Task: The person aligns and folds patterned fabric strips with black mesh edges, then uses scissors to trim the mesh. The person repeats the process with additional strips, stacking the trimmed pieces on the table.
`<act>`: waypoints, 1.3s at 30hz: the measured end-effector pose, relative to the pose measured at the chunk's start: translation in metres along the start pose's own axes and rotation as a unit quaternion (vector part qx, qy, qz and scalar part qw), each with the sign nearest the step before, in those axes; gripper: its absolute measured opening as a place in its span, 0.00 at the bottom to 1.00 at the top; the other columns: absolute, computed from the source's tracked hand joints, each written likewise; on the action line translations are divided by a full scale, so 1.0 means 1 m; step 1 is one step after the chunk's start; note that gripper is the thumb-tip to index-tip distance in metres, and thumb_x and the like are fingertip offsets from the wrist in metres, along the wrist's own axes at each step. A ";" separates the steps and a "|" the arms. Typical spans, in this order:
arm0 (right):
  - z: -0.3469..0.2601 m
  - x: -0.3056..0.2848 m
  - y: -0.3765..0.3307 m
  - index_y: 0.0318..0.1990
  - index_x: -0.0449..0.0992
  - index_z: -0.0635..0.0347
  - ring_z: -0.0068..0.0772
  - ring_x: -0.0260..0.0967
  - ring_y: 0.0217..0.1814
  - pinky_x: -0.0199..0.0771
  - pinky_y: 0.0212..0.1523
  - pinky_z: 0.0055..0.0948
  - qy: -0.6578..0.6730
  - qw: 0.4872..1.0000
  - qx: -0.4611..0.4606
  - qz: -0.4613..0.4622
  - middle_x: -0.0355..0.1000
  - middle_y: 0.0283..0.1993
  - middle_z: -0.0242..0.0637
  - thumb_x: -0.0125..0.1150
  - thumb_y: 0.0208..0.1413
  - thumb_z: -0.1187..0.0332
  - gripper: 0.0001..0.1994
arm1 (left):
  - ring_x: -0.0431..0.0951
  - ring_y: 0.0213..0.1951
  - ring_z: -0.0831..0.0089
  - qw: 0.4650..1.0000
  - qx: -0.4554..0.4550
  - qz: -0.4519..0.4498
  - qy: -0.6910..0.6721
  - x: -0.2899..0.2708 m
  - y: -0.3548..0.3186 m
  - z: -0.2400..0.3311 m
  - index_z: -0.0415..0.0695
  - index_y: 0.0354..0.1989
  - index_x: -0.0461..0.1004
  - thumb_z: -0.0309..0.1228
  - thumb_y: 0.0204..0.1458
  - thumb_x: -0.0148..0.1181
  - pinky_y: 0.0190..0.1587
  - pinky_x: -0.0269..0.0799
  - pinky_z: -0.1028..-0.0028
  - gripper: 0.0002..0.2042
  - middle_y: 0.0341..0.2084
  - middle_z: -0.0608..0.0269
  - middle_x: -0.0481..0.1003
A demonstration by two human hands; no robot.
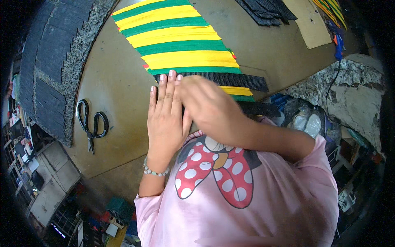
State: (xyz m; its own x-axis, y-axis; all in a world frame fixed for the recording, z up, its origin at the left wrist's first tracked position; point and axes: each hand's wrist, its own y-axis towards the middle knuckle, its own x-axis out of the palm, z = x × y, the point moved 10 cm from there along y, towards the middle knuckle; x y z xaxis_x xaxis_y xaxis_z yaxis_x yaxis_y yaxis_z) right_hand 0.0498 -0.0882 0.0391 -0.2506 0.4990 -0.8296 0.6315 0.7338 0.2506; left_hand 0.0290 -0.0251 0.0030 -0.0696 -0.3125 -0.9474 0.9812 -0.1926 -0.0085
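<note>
Yellow and green strips (pixel 177 37) lie side by side in a slanted striped panel on the brown table (pixel 113 70). A black woven strip (pixel 234 79) crosses the panel's near end, its right end extending past the edge. My left hand (pixel 166 109) lies flat with fingers stretched out, the fingertips on the black strip's left part. Over the strip beside it, my right hand (pixel 210 107) is bent and smeared by motion; its fingertips are hidden. Another black strip (pixel 259 108) shows under my right forearm, close to my body.
Black-handled scissors (pixel 91 134) lie to the left. Beyond them is a large dark layered piece (pixel 49 70) with a ragged edge. Several black strips (pixel 263 11) and a cardboard piece (pixel 308 24) lie at the far right, near a blue corded tool (pixel 338 48).
</note>
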 end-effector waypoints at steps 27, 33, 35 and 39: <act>0.046 -0.035 -0.030 0.42 0.76 0.71 0.44 0.71 0.42 0.74 0.47 0.38 -0.012 0.997 -0.053 -0.049 0.72 0.38 0.46 0.55 0.50 0.71 0.13 | 0.74 0.44 0.58 0.978 -0.040 0.187 -0.079 -0.057 0.005 -0.038 0.41 0.43 0.79 0.27 0.54 0.59 0.49 0.68 0.61 0.09 0.38 0.57 0.75; 0.217 -0.159 0.063 0.46 0.79 0.63 0.38 0.78 0.40 0.75 0.44 0.31 -0.041 0.964 0.087 0.248 0.78 0.40 0.46 0.56 0.57 0.68 0.12 | 0.70 0.49 0.59 0.986 -0.026 0.163 -0.015 -0.039 -0.007 -0.016 0.46 0.39 0.79 0.31 0.52 0.62 0.53 0.61 0.60 0.08 0.41 0.62 0.75; 0.279 -0.155 0.096 0.48 0.79 0.62 0.45 0.78 0.41 0.76 0.46 0.36 -0.132 0.965 0.157 0.165 0.78 0.41 0.50 0.61 0.56 0.62 0.17 | 0.70 0.49 0.59 0.980 -0.049 0.193 -0.025 -0.044 -0.009 -0.010 0.46 0.38 0.79 0.30 0.51 0.62 0.54 0.60 0.60 0.07 0.42 0.62 0.75; 0.321 -0.125 0.112 0.42 0.80 0.65 0.50 0.77 0.44 0.75 0.49 0.39 -0.124 0.974 0.186 0.026 0.77 0.40 0.53 0.61 0.51 0.67 0.13 | 0.70 0.50 0.58 0.968 -0.064 0.229 -0.083 -0.062 0.000 -0.010 0.44 0.39 0.79 0.28 0.52 0.62 0.55 0.61 0.60 0.07 0.46 0.59 0.74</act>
State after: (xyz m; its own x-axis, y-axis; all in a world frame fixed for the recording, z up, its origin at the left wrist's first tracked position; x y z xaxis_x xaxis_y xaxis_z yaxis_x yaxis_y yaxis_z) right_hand 0.3873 -0.2159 0.0108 -0.0554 0.3703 -0.9273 0.8722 0.4701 0.1356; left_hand 0.0350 0.0034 0.0583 0.3601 -0.4842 -0.7974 0.9297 0.1152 0.3499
